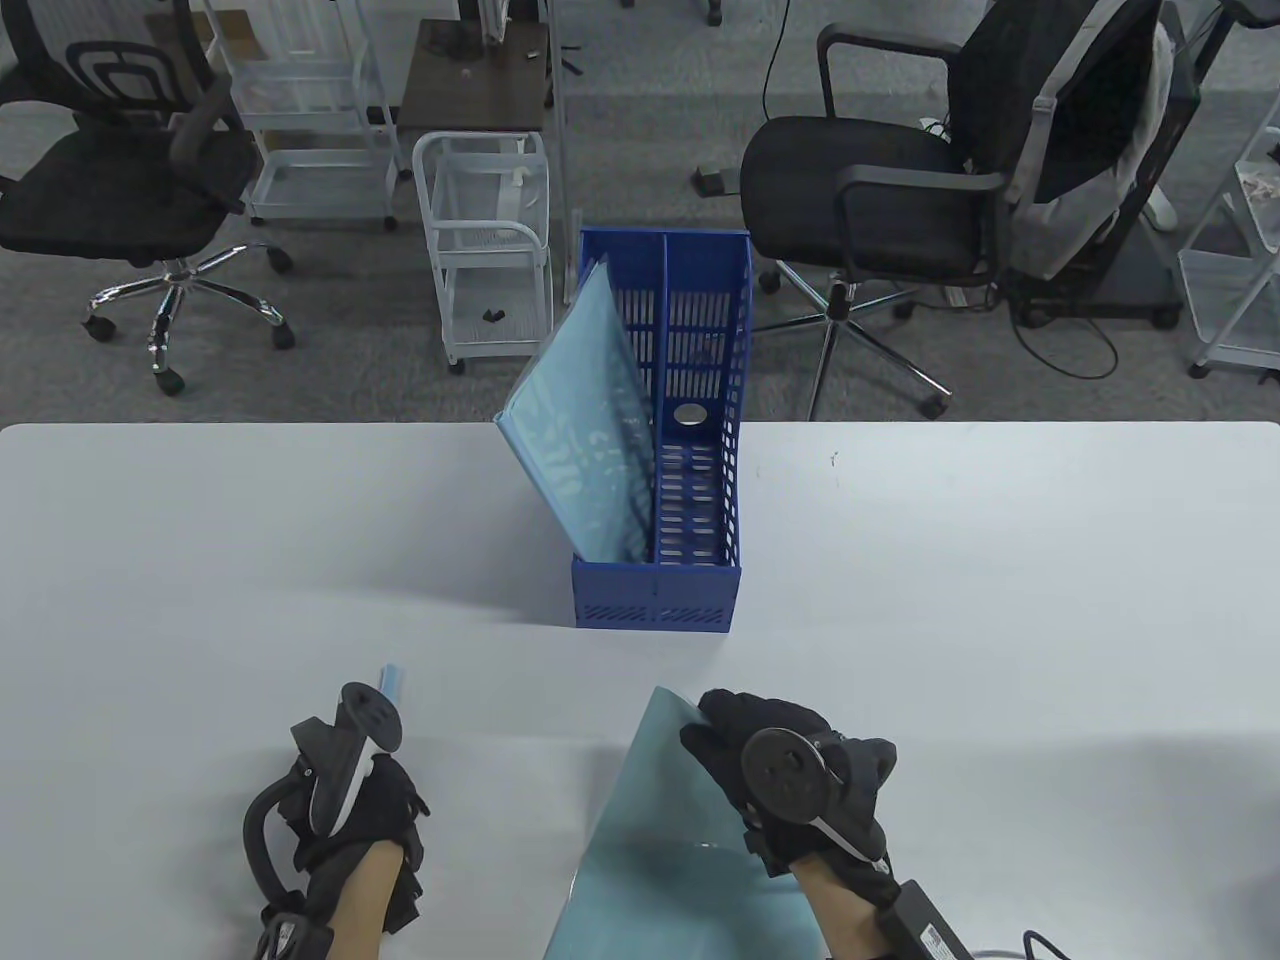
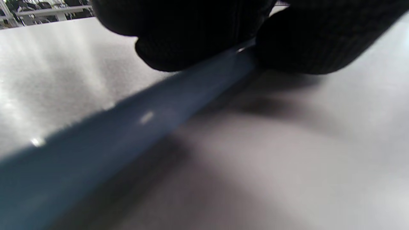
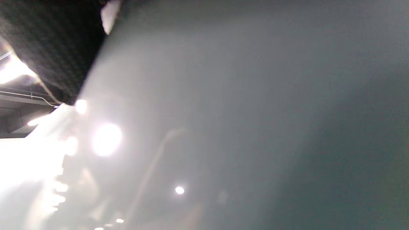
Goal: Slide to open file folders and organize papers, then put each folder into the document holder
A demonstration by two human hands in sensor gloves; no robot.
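Note:
A blue document holder stands at the table's middle, its far end past the back edge. A light blue folder leans in its left compartment; the right one holds nothing. My left hand grips a blue slide bar, whose tip pokes out beyond the tracker. In the left wrist view the fingers pinch that bar just above the table. My right hand holds the top corner of a teal folder cover, lifted at the front edge. The cover fills the right wrist view.
The white table stretches wide on both sides of the holder. A faint pale sheet seems to lie flat between my hands. Office chairs and white carts stand on the floor behind the table.

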